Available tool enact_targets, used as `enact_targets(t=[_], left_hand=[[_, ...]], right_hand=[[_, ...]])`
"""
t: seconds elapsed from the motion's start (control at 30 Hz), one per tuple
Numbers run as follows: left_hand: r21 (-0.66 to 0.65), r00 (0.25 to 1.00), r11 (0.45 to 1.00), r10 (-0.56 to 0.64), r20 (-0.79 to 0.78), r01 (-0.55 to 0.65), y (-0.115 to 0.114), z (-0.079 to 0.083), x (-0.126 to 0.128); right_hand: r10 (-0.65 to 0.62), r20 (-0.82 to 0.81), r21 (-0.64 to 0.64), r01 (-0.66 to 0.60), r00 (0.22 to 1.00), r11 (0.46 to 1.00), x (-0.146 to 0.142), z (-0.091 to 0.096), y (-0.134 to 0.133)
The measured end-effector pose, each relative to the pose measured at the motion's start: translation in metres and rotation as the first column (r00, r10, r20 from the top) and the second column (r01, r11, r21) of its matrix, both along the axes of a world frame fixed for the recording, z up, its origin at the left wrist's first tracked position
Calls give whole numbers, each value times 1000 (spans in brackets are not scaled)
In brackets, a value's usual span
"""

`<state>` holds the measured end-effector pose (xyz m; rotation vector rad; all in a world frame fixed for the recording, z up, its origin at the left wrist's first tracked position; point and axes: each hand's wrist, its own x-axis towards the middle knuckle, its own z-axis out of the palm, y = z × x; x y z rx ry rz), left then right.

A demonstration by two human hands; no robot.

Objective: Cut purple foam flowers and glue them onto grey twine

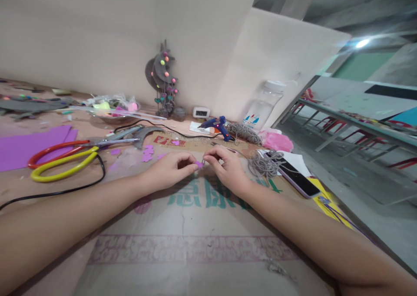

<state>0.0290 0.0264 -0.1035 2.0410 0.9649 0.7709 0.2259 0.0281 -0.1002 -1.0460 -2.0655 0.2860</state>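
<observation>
Between thumb and forefinger, my left hand (pixel 172 170) pinches a small purple foam cut-out (pixel 199 165). Its full outline is partly covered by the fingertips. My right hand (pixel 228 168) is right beside it, thumb and forefinger closed on what looks like a thin grey cord (pixel 203 159). Both hands are just above a printed cardboard sheet (pixel 182 270). More purple flower-like cut-outs (pixel 148 152) lie beyond my left wrist. A tangle of grey cord (pixel 265 165) rests to the right of my right hand.
Scissors with red and yellow handles (pixel 65 168) lie left, by purple sheets (pixel 29 146). A blue glue gun (pixel 220 124), a small digital clock (pixel 201 112) and a water bottle (pixel 262 107) stand behind. A phone (pixel 296 174) lies right. A moon-shaped ornament (pixel 161 74) leans at the wall.
</observation>
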Motion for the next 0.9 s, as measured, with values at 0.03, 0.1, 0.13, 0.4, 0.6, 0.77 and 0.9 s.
enact_targets(t=[0.03, 0.1, 0.13, 0.4, 0.6, 0.77, 0.9], left_hand=[[-11, 1000, 1000, -13, 0, 13, 0, 0, 0], [-26, 999, 999, -32, 0, 32, 0, 1, 0], [-28, 999, 999, -43, 0, 42, 0, 1, 0], [-71, 998, 997, -37, 42, 40, 1, 0, -1], [-126, 996, 992, 5, 90, 6, 5, -2, -2], [-130, 993, 992, 15, 119, 0, 10, -6, -4], [-160, 990, 987, 36, 136, -13, 9, -5, -4]], right_hand=[[11, 2, 15, -11, 1000, 1000, 0, 0, -1], [37, 6, 34, -38, 999, 999, 0, 0, -1], [53, 8, 36, -53, 999, 998, 0, -1, -1], [12, -55, -37, -14, 998, 999, -1, -1, 1], [10, -36, -20, -11, 999, 1000, -1, 3, -3], [-1, -30, -37, 0, 1000, 999, -2, 3, -2], [-18, -29, -47, 16, 999, 999, -2, 3, -3]])
